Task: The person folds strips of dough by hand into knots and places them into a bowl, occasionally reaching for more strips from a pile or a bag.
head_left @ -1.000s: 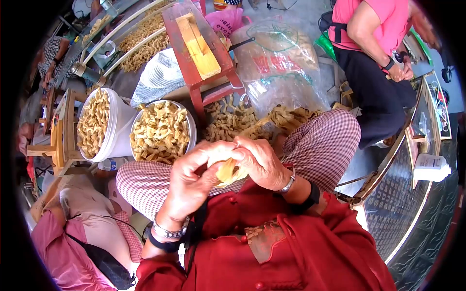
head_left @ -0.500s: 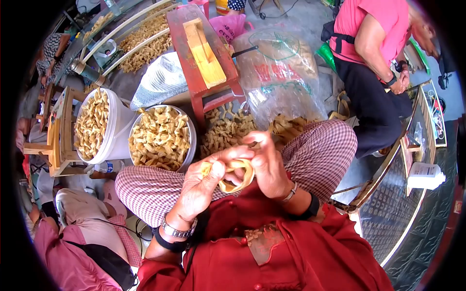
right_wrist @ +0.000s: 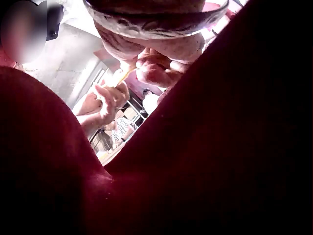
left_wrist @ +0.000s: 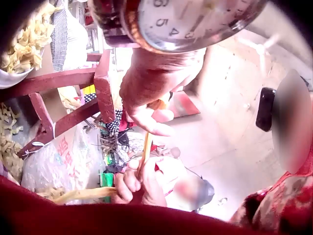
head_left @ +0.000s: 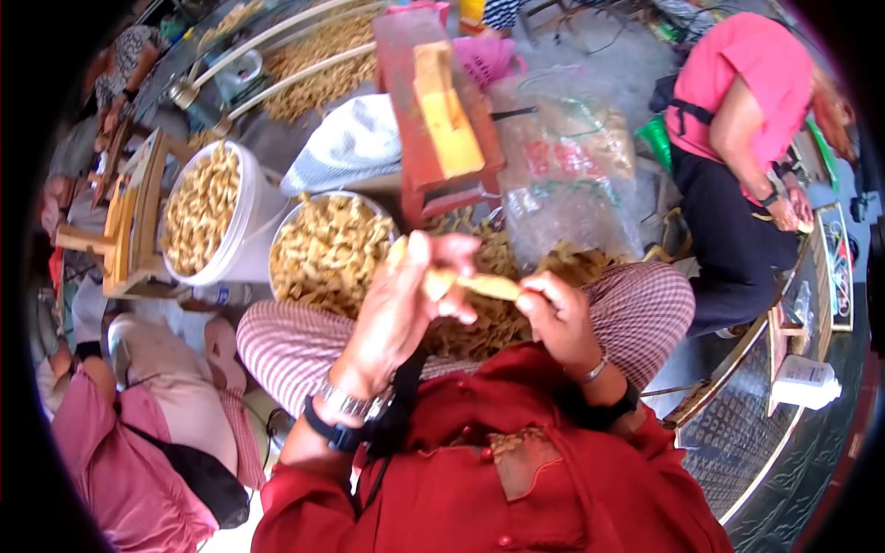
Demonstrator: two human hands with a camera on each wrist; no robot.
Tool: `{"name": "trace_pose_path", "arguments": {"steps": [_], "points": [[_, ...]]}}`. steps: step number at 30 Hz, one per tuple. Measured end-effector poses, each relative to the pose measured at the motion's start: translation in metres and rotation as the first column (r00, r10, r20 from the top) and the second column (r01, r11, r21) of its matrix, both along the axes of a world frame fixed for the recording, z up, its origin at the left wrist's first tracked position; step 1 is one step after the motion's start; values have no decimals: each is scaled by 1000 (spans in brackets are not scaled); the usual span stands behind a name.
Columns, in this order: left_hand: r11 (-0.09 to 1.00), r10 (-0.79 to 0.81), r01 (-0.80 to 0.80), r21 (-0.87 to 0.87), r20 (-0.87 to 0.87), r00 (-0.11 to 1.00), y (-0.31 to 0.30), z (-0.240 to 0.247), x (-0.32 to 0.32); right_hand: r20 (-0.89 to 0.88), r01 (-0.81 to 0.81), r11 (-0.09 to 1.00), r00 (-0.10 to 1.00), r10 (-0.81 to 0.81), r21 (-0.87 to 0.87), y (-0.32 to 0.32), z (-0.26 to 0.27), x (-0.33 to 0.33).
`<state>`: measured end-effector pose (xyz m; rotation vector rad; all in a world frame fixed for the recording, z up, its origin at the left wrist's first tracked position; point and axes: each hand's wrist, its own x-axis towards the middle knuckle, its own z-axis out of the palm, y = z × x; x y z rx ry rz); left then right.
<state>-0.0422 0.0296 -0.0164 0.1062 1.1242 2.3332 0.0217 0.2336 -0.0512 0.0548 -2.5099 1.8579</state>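
"Strip (head_left: 493,288) location: confirm."

"Confirmed. I see it at chest front, over the lap, spanning between the two hands. In the left wrist view, a length also extends past the right hand."

"State of each hand?"

"Left hand (head_left: 392,309): fingers curled round one part of the strip, thumb raised. Right hand (head_left: 567,323): thumb and fingertips pinch it, a narrow grip. Neither is empty."

"Reason for two holding points?"

"My assessment: the left serves as the anchor and the right fixes the line, so the short span between them lies nearly straight. The pinch suits a thin, flexible part, which would likely sag or twist if held at one point only."

"Reason for the surrounding layout?"

"A white bucket (head_left: 258,207) and a second bucket (head_left: 273,249), both filled with yellowish pieces, stand beyond the left knee (head_left: 286,346). I judge that placement convenient for the left arm. A loose heap (head_left: 475,336) lies between the legs, probably for short reach. The red stool (head_left: 403,101) stands behind it, supporting a yellow wooden block (head_left: 461,147); I cannot tell why."
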Motion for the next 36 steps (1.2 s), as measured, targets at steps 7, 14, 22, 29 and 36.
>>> {"name": "trace_pose_path", "arguments": {"steps": [7,14,22,29,36], "points": [[949,16,27,-314,133,991,1,-19,-9,183,-7,992,983,31,-128,-9,-4,-10],[976,108,-78,-203,142,984,2,-18,-24,11,-226,974,974,226,3,-27,5,-40],[968,234,-233,-95,6,972,-6,7,-79,-145,-162,946,967,209,280,1,49,-106],[929,251,-304,-212,-244,937,20,26,-154,-365,34,877,916,164,479,20,69,-190],[587,212,-541,-602,-530,821,25,-21,-186,-405,138,752,896,182,644,25,1,-227]]}}
